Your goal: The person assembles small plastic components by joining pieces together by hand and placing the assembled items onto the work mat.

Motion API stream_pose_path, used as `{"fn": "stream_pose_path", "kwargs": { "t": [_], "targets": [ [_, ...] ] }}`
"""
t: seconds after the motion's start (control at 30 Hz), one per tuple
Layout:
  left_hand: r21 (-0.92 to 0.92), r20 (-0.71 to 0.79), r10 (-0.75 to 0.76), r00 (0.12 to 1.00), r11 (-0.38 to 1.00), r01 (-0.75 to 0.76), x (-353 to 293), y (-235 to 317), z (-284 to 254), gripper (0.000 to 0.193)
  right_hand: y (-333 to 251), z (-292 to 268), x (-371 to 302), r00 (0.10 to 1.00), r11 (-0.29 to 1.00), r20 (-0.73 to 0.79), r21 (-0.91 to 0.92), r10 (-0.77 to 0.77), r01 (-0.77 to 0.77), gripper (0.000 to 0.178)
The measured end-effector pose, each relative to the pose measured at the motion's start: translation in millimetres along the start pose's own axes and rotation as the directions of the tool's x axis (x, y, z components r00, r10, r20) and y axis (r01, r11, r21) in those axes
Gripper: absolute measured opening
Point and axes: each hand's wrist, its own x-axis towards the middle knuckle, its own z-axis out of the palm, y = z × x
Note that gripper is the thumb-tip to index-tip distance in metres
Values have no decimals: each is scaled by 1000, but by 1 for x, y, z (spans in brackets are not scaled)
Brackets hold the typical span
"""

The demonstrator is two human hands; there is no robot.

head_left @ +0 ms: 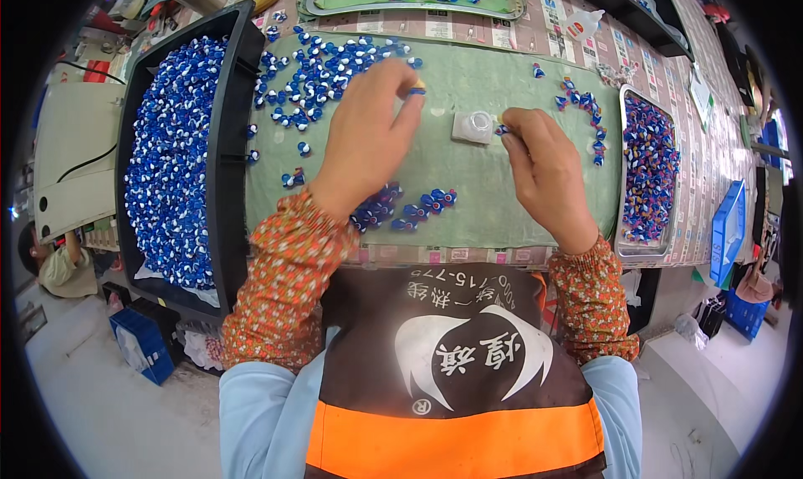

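Observation:
My left hand is raised over the left half of the green mat, thumb and forefinger pinched on a small blue piece. Near the mat's middle stands a small white block with a round see-through top. Just right of that block, the fingertips of my right hand pinch another small blue piece. Loose blue-and-white pieces are spread beyond and left of my left hand. Below that hand lies a group of darker blue pieces with reddish parts, partly hidden by my wrist.
A deep black bin full of blue-and-white pieces flanks the mat on the left. To the right is a metal tray of blue-and-red pieces, with a loose row of pieces beside it. Another tray and a white bottle sit at the back.

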Motion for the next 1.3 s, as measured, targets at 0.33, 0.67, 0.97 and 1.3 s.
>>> {"fn": "stream_pose_path", "kwargs": {
  "t": [0.33,0.67,0.97,1.3],
  "targets": [
    [-837,318,-416,852,299,458,-59,32,-38,11,-5,8,17,977,941,191,-302,-99,154,25],
    [-860,490,-384,783,-65,506,-82,32,-28,15,-16,2,20,970,933,208,-306,-128,188,24],
    [-817,568,-374,733,-362,449,-82,49,-21,19,-70,10,-7,987,909,157,408,16,-80,22],
    [-896,443,-343,829,-126,426,-91,49,-13,17,-80,10,-15,977,888,205,437,56,-142,16]
  ]
}}
